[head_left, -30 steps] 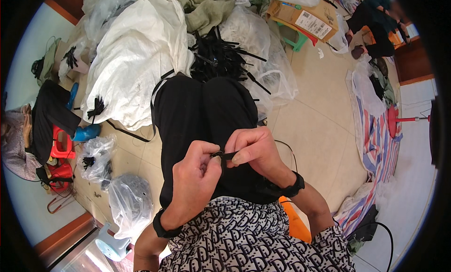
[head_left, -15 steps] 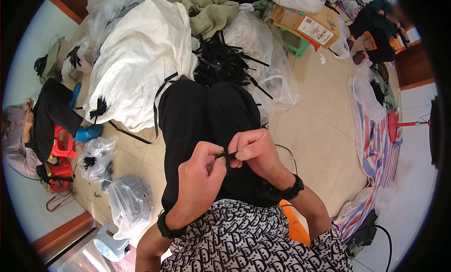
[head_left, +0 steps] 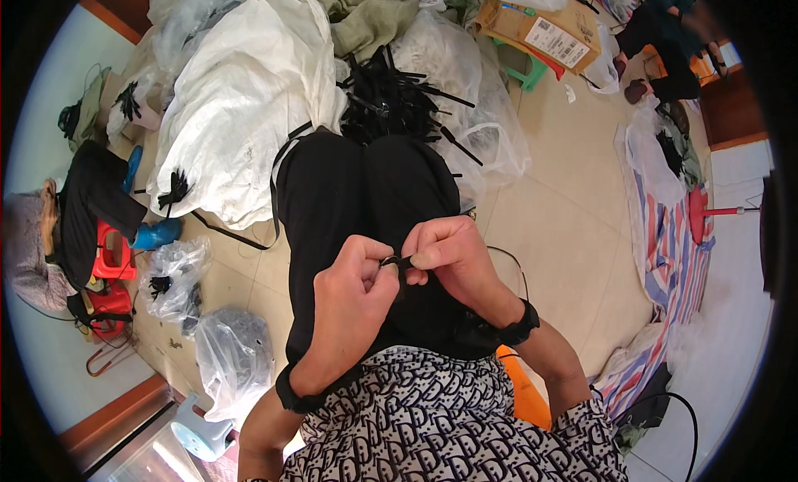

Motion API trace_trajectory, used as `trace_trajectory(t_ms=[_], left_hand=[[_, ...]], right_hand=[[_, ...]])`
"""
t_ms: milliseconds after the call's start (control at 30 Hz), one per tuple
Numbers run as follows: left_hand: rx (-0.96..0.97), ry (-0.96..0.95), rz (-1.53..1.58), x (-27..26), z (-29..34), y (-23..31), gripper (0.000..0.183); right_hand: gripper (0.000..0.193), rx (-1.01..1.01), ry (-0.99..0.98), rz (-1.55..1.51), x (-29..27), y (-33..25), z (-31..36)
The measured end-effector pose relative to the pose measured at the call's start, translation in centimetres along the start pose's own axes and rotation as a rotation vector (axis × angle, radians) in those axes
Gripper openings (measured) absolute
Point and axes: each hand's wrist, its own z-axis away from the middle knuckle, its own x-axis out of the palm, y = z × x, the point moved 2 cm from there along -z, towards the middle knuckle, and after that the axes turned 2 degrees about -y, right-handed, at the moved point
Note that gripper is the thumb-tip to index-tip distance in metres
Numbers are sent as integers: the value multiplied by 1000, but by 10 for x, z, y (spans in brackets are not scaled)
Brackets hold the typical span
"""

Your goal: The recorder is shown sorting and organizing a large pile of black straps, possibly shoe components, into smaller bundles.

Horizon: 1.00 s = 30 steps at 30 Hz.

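Above my lap, my left hand (head_left: 356,289) pinches a small black strap (head_left: 404,263) between thumb and fingertips. My right hand (head_left: 451,253) grips the other end of that strap, close to the left fingertips. A dark bit, perhaps a buckle, sits at the left fingers, too small to make out. Just beyond my knees lies a heap of black straps (head_left: 384,103) with several ends sticking out. Left of the heap spreads a large white sack (head_left: 241,91), and a long black strap (head_left: 233,234) trails from it across the floor.
Clear plastic bags (head_left: 234,357) stand at the left, near a seated person's blue shoe (head_left: 158,234) and a red stool (head_left: 112,253). A cardboard box (head_left: 544,34) rests on a green stool (head_left: 525,70) at far right. Striped sheeting (head_left: 669,274) runs along the right wall.
Both hands stay over my lap with the small strap between them. The right hand has shifted slightly up and left, and the view has moved a little.
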Motion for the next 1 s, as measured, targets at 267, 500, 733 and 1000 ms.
trace_trajectory(t_ms=[267, 500, 733, 1000], left_hand=[[-17, -39, 10, 1, 0, -6, 8], [-129, -76, 188, -5, 7, -5, 10], [-110, -131, 246, -4, 15, -2, 9], [-96, -111, 172, 2, 20, -13, 8]], right_hand=[[7, 16, 13, 101, 2, -3, 4], [7, -71, -152, 52, 1, -5, 6], [11, -238, -116, 541, 12, -18, 9], [9, -296, -155, 560, 13, -12, 15]])
